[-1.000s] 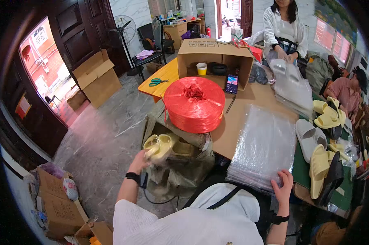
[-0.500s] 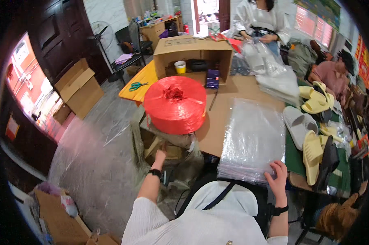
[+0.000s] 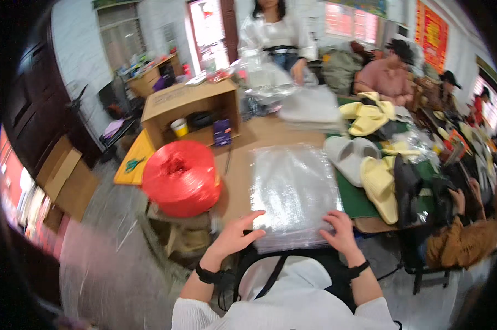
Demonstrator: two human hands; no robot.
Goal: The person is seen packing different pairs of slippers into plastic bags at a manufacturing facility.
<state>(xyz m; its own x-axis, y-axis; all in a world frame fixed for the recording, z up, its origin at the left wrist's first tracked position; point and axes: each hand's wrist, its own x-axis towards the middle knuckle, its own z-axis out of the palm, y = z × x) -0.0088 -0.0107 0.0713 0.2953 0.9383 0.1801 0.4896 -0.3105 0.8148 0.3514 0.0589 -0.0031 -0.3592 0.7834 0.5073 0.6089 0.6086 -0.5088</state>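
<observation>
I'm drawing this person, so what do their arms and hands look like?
The left hand and right hand wear no gloves. There's a black band on the left wrist and another on the right. The white sleeves look finely ribbed and leave the forearms bare.

A head-worn fisheye (straight edges bend toward its rim) looks down and forward, close above the bench's near side.

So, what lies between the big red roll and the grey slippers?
The head view shows a strip of brown tabletop, then the stack of clear plastic bags.
</observation>
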